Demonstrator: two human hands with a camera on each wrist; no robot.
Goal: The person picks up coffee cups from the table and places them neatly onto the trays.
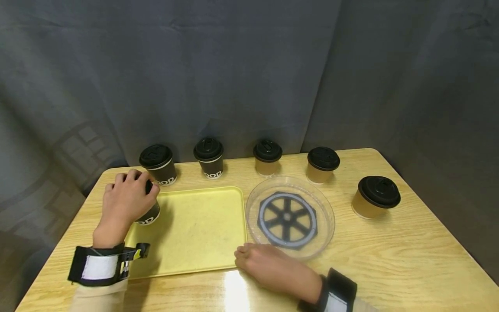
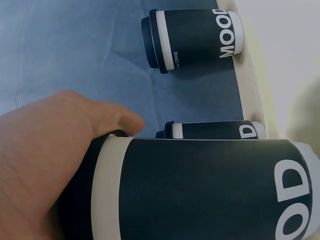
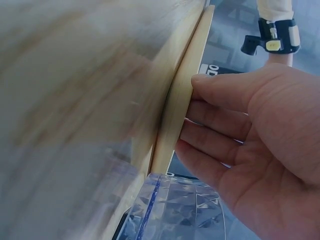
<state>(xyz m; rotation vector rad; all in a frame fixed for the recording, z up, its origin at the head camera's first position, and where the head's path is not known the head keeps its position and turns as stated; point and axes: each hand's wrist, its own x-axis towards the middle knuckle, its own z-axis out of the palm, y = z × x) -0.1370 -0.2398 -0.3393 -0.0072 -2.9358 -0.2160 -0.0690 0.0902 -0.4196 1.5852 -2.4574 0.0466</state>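
A black wrist strap [image 1: 343, 285] is closest. The right hand [image 1: 269, 264], fingers loose, touches the near right corner of the yellow tray [image 1: 191, 232]. The left hand [image 1: 127, 197], well apart, grips a dark coffee cup [image 1: 151, 213] by its lid [image 1: 148, 187]. The cup looks upright, at the tray's far left corner; I can't tell if its bottom touches.

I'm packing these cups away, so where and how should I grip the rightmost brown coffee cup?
Probably hold the brown coffee cup round its wall, just under the black lid, coming from the right: the clear round dish lies to its left, and the lid's overhanging rim should help stop the cup slipping down.
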